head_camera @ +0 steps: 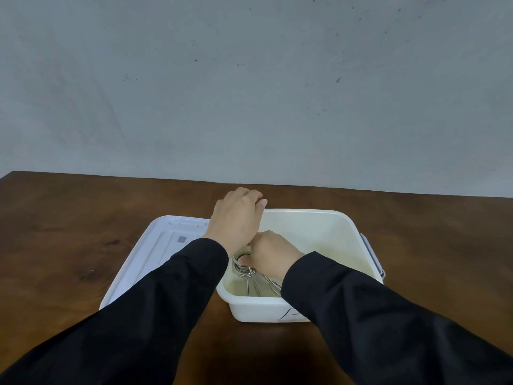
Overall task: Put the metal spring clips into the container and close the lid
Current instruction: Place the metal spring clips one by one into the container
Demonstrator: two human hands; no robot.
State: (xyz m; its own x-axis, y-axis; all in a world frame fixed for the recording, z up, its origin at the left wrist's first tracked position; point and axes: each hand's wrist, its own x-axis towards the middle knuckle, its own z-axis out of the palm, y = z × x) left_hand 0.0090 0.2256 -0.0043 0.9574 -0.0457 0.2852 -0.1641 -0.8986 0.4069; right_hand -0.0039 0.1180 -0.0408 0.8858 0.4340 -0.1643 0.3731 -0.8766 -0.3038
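A white plastic container (333,226) stands open on the brown table. Inside it, against the left wall, lie metal spring clips (245,269) with round coils and long wire legs. My right hand (273,252) is down inside the container, fingers closed on the top of the clips. My left hand (236,218) rests over the container's far left corner, fingers curled on the rim. The white lid (155,248) lies flat on the table, touching the container's left side, partly hidden under my left sleeve.
The brown wooden table (69,232) stretches to both sides and ends at a grey wall behind. A grey latch (373,254) hangs on the container's right side. A pen mark shows on its front wall.
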